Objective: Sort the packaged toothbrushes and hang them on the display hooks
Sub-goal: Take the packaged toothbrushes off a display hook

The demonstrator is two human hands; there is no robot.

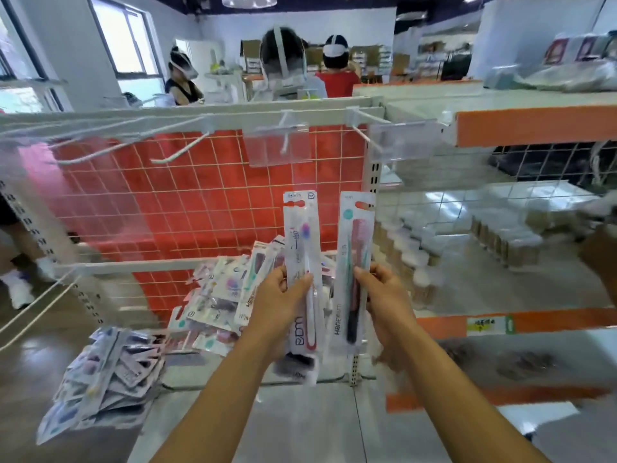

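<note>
My left hand (278, 304) grips a white toothbrush pack (302, 248) upright, with more packs stacked behind it. My right hand (384, 295) holds a second pack (354, 248) with a pink and teal brush, also upright, just to the right. Both packs rise in front of the wire grid panel (207, 202). Empty white display hooks (180, 152) stick out from the top rail above. A loose heap of toothbrush packs (220, 295) lies on the shelf left of my hands. Another bunch of packs (107, 379) hangs at the lower left.
Clear plastic label holders (277, 145) hang from the top rail. An orange-edged shelf unit (534, 125) stands to the right, with rows of small jars (494, 242) on it. A lower rail (140, 267) carries long hooks at the left. Three people stand beyond the rack.
</note>
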